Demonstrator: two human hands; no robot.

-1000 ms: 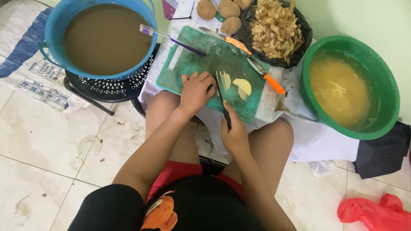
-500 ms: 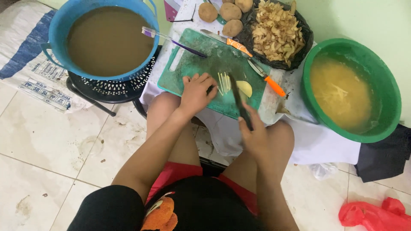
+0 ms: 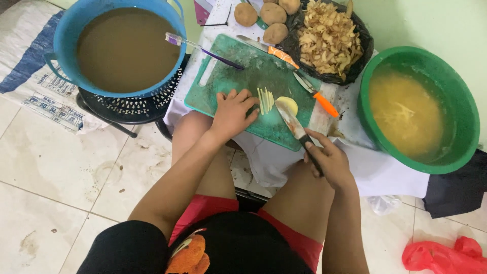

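A green cutting board lies across a low white-covered table in front of my knees. On it are thin potato sticks and a pale potato piece. My left hand rests flat on the board just left of the sticks. My right hand grips the black handle of a knife, whose blade points up toward the potato piece.
A blue tub of brown water sits at far left on a black stand. A green basin of yellowish water with potato strips is at right. Black bag of peelings, whole potatoes, an orange-handled peeler, another knife and a purple toothbrush lie behind.
My right hand drew back toward the board's right edge with the knife, its blade now lying beside the potato piece. My left hand stays by the cut sticks.
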